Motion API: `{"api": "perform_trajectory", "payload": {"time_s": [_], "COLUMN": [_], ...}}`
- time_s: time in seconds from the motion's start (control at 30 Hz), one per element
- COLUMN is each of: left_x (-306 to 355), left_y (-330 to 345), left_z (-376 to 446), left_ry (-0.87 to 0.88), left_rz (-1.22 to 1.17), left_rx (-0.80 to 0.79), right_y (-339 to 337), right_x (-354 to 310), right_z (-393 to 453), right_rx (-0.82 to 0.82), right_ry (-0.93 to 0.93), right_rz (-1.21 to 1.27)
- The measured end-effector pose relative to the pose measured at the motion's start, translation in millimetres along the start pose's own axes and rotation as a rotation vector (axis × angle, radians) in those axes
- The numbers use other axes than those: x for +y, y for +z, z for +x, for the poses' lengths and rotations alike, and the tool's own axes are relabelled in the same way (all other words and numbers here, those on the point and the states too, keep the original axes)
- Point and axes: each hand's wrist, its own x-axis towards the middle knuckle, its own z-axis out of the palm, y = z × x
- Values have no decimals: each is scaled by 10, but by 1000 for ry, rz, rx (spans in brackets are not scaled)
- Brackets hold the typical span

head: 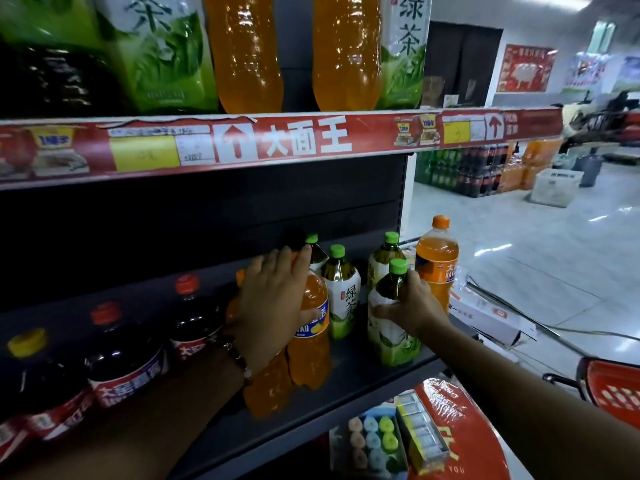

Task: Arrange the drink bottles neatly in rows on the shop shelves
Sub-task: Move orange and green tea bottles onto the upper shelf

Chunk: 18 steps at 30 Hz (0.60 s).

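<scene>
Item: middle shelf (346, 389), mixed drinks. Your left hand (273, 306) lies flat-fingered over an orange soda bottle (311, 341); your right hand (412, 310) grips the front green tea bottle (391, 327). Step: sorting into rows. Next, probably: slide the tea in line with the 3 behind.

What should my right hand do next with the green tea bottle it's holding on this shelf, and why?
Probably slide the green tea bottle back and a little left, into line with the other green-capped tea bottle. Your right hand grips it near the shelf's front edge, ahead of the other tea bottles, while your left hand rests on the orange soda bottle.
</scene>
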Motion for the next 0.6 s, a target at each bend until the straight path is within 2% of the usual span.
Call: {"api": "perform_trajectory", "payload": {"time_s": [0.27, 0.37, 0.4, 0.47, 0.57, 0.6], "left_x": [78, 128, 161, 234, 396, 446], "left_y": [-84, -49, -42, -41, -109, -126], "left_z": [-59, -186, -255, -421, -660, -711], "left_ry": [5, 85, 123, 168, 71, 27], "left_rz": [-2, -76, -160, -382, -899, -1060], "left_rx": [-17, 78, 123, 94, -206, -262], "right_y": [-122, -233, -269, -335, -448, -486], "right_x": [32, -44, -76, -141, -347, -440], "right_z": [-388, -586, -653, -774, -999, -1083], "right_rx": [-23, -60, -76, -102, -114, -119], "right_ry": [-118, -167, -189, -211, -248, -266], "right_rz": [186, 230, 249, 305, 374, 398]}}
